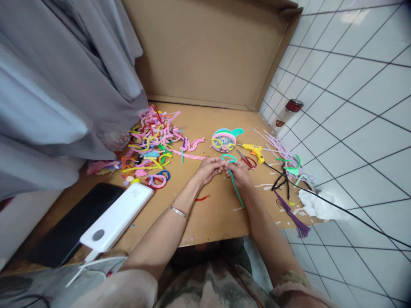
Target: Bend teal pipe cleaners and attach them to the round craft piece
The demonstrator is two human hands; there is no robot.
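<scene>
Two hands work a teal-green pipe cleaner (235, 188) at the centre of the frame, above a brown surface (212, 222). The left hand (211, 170) pinches it between thumb and fingertips at the base of a loop; the right hand (240, 173) grips it just beside, at the loop's right side, with the free end hanging toward the lower centre. The loop is formed; the tail, nearly straight, appears to be the part left unshaped. Beyond the hands stands a round, clear ornament (224, 140), already bearing coloured bands, two yellow rings and a green leaf-like piece at its upper right. The looped stem is apart from it, so any joining, if intended, is not yet done. Right of centre lie red-handled scissors (249, 162) and a yellow glue gun (256, 153), both unheld; a tangled pile of pipe cleaners (154, 141) occupies the left.
</scene>
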